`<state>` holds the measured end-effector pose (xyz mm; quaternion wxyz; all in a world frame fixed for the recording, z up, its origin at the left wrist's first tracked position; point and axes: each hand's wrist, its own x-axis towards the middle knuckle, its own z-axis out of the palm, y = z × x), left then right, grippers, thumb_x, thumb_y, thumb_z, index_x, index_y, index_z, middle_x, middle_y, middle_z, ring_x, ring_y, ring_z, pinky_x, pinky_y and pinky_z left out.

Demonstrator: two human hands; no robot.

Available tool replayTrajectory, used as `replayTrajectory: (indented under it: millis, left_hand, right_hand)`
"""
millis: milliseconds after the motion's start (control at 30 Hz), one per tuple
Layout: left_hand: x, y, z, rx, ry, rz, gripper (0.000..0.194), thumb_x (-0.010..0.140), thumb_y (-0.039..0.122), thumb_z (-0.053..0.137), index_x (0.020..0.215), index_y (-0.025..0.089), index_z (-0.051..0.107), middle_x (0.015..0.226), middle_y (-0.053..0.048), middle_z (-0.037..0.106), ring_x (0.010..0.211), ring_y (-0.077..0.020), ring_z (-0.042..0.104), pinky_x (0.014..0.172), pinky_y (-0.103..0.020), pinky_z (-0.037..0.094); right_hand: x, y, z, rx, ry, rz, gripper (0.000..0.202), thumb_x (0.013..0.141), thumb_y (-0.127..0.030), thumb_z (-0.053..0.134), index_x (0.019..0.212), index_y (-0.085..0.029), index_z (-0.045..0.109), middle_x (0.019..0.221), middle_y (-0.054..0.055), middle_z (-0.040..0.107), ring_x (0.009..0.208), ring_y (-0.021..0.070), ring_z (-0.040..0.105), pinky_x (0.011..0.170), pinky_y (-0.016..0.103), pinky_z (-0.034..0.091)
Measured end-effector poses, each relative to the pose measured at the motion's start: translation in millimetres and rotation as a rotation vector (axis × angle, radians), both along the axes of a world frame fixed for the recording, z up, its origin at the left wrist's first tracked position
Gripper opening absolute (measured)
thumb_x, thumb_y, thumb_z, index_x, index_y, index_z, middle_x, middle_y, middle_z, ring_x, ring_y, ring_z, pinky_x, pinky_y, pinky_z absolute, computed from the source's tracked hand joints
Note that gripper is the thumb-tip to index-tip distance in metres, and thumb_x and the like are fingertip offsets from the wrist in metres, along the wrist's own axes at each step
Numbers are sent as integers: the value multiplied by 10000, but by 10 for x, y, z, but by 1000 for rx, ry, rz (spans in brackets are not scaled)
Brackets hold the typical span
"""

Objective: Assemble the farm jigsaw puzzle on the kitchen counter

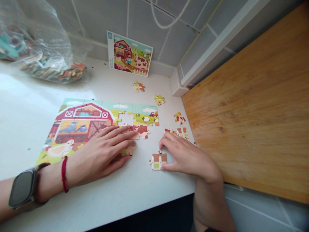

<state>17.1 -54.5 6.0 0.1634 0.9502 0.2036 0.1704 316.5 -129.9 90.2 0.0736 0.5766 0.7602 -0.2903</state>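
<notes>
Fingers (pixel 166 139) of the right hand (pixel 185 156) curve in an open C around the near right side of a piece (pixel 158 161), thumb at its lower right edge and forefinger close to the top tab; whether they truly grip it, I cannot tell. It lies flat and face up on the bench (pixel 145 193), just right of the puzzle (pixel 77 109) and apart from it, showing brown over white fence posts. Probably thin card, it should be very light and fairly stiff, with a smooth printed face that may slide readily. Its tabs look the weakest part, apt to bend or fray, so the straighter side edges seem the best hold, thumb against forefinger, with little force. Leftward, the left hand (pixel 108 148) rests over the puzzle's lower right part, fingers extended and slightly apart, palm down; light, evenly spread pressure like that should suit the joined sheet, which could buckle at its seams if pushed sideways. A gap shows beyond those fingertips. Further out, loose pieces (pixel 138 86) lie beyond and to the right, a card (pixel 130 54) leans on the wall (pixel 101 19), and a clear bag (pixel 55 42) sits far left.
</notes>
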Motion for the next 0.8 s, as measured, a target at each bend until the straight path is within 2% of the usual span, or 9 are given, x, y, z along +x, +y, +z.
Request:
replayTrajectory:
  millis: [233, 333, 467, 567, 667, 733, 800]
  left_hand:
    - [4, 7, -7, 38, 21, -9, 383, 1045, 421, 549, 1389, 281, 645, 1632, -9, 514, 1504, -306, 478, 1242, -520, 384]
    - [-6, 7, -13, 31, 20, -7, 393, 1047, 425, 542, 1396, 273, 640, 1630, -21, 516, 1501, -312, 480, 1237, -528, 388]
    - [-13, 9, -14, 11, 11, -10, 380, 1045, 422, 548, 1376, 266, 651, 1631, -26, 516, 1506, -311, 475, 1251, -528, 375]
    - [-8, 13, -9, 3, 15, -16, 382, 1049, 419, 542, 1377, 257, 652, 1637, -31, 509, 1516, -302, 464, 1259, -515, 371]
    - [-3, 12, -8, -6, 16, -11, 374, 1049, 423, 539, 1359, 259, 668, 1639, -31, 506, 1515, -303, 465, 1267, -514, 361]
    - [-4, 9, -16, -16, 12, -4, 360, 1046, 424, 542, 1340, 270, 682, 1640, -23, 503, 1514, -308, 467, 1273, -524, 351]
    - [-9, 6, -29, -29, 7, 1, 363, 1043, 429, 548, 1347, 284, 681, 1641, -16, 502, 1510, -317, 471, 1273, -533, 347]
  right_hand:
    - [-6, 53, 11, 0, 29, -35, 243, 861, -249, 785, 1037, -224, 620, 1151, 49, 617, 1070, 240, 626, 921, 353, 490]
    - [49, 94, -5, -2, 79, -18, 323, 848, -304, 835, 1071, -229, 615, 1161, 40, 616, 1085, 233, 619, 911, 343, 483]
    - [30, 91, -17, -12, 88, 32, 500, 770, -377, 925, 1131, -241, 607, 1190, 42, 614, 1134, 250, 603, 930, 352, 476]
    - [-31, 82, -27, 16, 51, 13, 406, 795, -333, 907, 1056, -231, 614, 1141, 37, 627, 1069, 233, 611, 873, 337, 477]
    - [-17, 98, -9, 40, 128, 12, 321, 821, -320, 887, 988, -228, 628, 1082, 24, 650, 999, 209, 623, 845, 323, 483]
    - [54, 116, 22, 145, 249, -79, 251, 875, -350, 837, 987, -231, 647, 1029, 23, 672, 933, 193, 634, 800, 313, 494]
    - [156, 136, 47, 393, 383, -292, 184, 960, -402, 734, 970, -235, 656, 941, 23, 677, 834, 179, 630, 724, 305, 497]
